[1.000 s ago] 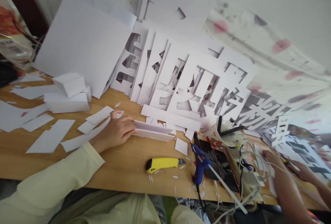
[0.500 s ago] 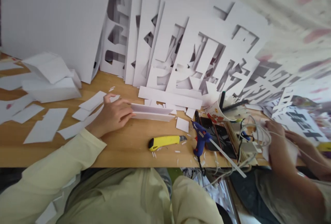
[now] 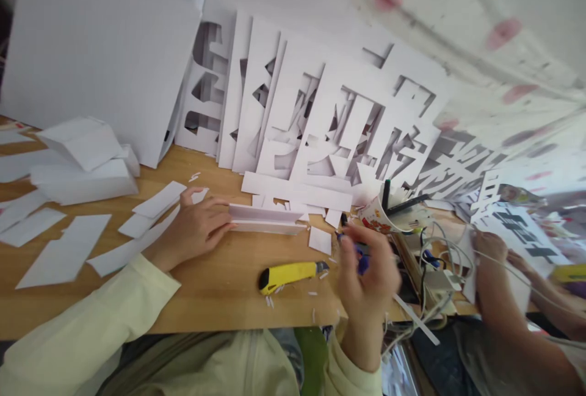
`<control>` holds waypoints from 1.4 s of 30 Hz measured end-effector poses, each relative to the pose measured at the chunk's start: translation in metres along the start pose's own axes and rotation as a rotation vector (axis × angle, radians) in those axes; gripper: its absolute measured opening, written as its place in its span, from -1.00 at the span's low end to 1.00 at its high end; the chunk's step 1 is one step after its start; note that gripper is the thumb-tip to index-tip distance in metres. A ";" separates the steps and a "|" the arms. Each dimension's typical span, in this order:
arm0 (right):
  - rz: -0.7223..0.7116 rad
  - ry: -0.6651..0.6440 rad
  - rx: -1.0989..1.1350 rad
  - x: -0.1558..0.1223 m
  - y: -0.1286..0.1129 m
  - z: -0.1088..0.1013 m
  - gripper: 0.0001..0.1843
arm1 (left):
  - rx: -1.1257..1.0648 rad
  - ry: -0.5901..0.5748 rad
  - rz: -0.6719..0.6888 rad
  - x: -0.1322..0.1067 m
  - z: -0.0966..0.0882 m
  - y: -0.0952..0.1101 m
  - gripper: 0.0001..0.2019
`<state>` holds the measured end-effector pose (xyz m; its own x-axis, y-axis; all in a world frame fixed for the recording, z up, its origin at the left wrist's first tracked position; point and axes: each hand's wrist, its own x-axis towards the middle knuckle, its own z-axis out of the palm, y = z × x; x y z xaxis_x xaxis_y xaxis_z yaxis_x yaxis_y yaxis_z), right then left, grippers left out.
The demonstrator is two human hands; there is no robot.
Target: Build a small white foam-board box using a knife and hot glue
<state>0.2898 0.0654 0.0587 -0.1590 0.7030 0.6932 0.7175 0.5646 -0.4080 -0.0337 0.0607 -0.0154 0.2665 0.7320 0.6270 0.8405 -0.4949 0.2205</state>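
At the left end of a folded white board strip (image 3: pixel 268 215), my left hand (image 3: pixel 196 230) pinches the piece between thumb and fingers. The strip lies on the wooden table, its two long walls side by side. My right hand (image 3: pixel 370 271) is over the blue glue gun (image 3: pixel 363 261), hiding most of it. Its fingers are curved and apart, with nothing visible in them; whether they touch the gun I cannot tell. Left of that hand lies a yellow utility knife (image 3: pixel 289 276), blade tip showing. A small white square (image 3: pixel 320 240) sits just above the knife.
Cut-out white boards (image 3: pixel 293 97) lean along the back. Folded white pieces (image 3: pixel 85 167) and flat offcuts (image 3: pixel 66 249) lie at left. A paper cup (image 3: pixel 373 214) with pens and tangled cables (image 3: pixel 442 286) stand at right. Beyond them, a co-worker's hands (image 3: pixel 489 246) rest on white board.
My right hand has come into view from below and reached over the glue gun. My left hand still holds the folded strip in place. The camera view has tilted upward slightly.
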 end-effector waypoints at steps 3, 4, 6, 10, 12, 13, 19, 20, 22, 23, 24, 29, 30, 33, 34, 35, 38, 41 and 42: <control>-0.007 -0.165 0.079 0.001 0.009 0.034 -0.79 | -0.004 0.030 0.024 -0.001 0.001 -0.001 -0.73; 0.008 -0.212 0.101 -0.001 0.014 0.044 -0.78 | -0.004 0.033 0.025 -0.001 0.001 -0.001 -0.74; 0.053 -0.261 0.132 -0.007 0.027 0.061 -0.78 | 0.000 0.030 0.018 -0.002 0.002 -0.001 -0.75; 0.137 -0.309 0.153 -0.018 0.044 0.077 -0.83 | 0.006 0.014 0.021 -0.001 0.001 -0.001 -0.75; 0.160 -0.295 0.148 -0.022 0.046 0.079 -0.82 | -0.010 0.009 0.018 0.000 0.000 -0.001 -0.76; 0.167 -0.283 0.147 -0.023 0.046 0.079 -0.82 | -0.025 0.004 0.014 0.000 0.000 0.000 -0.76; 0.172 -0.235 0.154 -0.026 0.048 0.082 -0.77 | -0.103 -0.060 0.007 0.001 -0.001 -0.002 -0.79; 0.170 -0.232 0.154 -0.026 0.048 0.083 -0.77 | -0.104 -0.066 0.002 0.000 0.000 -0.002 -0.80; 0.158 -0.227 0.151 -0.026 0.049 0.083 -0.76 | -0.103 -0.084 -0.010 0.000 0.000 -0.003 -0.80; 0.150 -0.224 0.147 -0.026 0.049 0.083 -0.76 | -0.104 -0.093 -0.015 -0.001 0.000 -0.004 -0.79; 0.144 -0.221 0.141 -0.025 0.048 0.083 -0.76 | -0.105 -0.099 -0.019 -0.001 0.000 -0.004 -0.78; 0.133 -0.194 0.100 -0.025 0.045 0.083 -0.74 | -0.103 -0.129 -0.057 -0.001 0.001 -0.005 -0.75; 0.128 -0.189 0.096 -0.025 0.045 0.083 -0.73 | -0.101 -0.129 -0.060 -0.001 0.002 -0.005 -0.74; 0.121 -0.170 0.090 -0.027 0.044 0.083 -0.70 | -0.095 -0.113 -0.042 0.000 0.002 -0.004 -0.73; 0.122 -0.164 0.090 -0.027 0.044 0.083 -0.70 | -0.093 -0.110 -0.033 0.000 0.002 -0.004 -0.72; 0.126 -0.159 0.091 -0.028 0.045 0.084 -0.70 | -0.090 -0.108 -0.025 0.000 0.002 -0.004 -0.71; 0.136 -0.152 0.103 -0.031 0.047 0.085 -0.70 | -0.079 -0.100 -0.012 0.000 0.002 -0.004 -0.71; 0.139 -0.145 0.116 -0.032 0.049 0.086 -0.70 | -0.084 -0.101 -0.022 -0.001 0.003 -0.005 -0.75; 0.142 -0.141 0.117 -0.033 0.050 0.086 -0.70 | -0.087 -0.107 -0.027 -0.001 0.003 -0.005 -0.77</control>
<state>0.2725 0.1076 -0.0355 -0.1612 0.8276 0.5376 0.6569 0.4965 -0.5674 -0.0367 0.0638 -0.0189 0.2975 0.7888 0.5378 0.8049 -0.5102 0.3031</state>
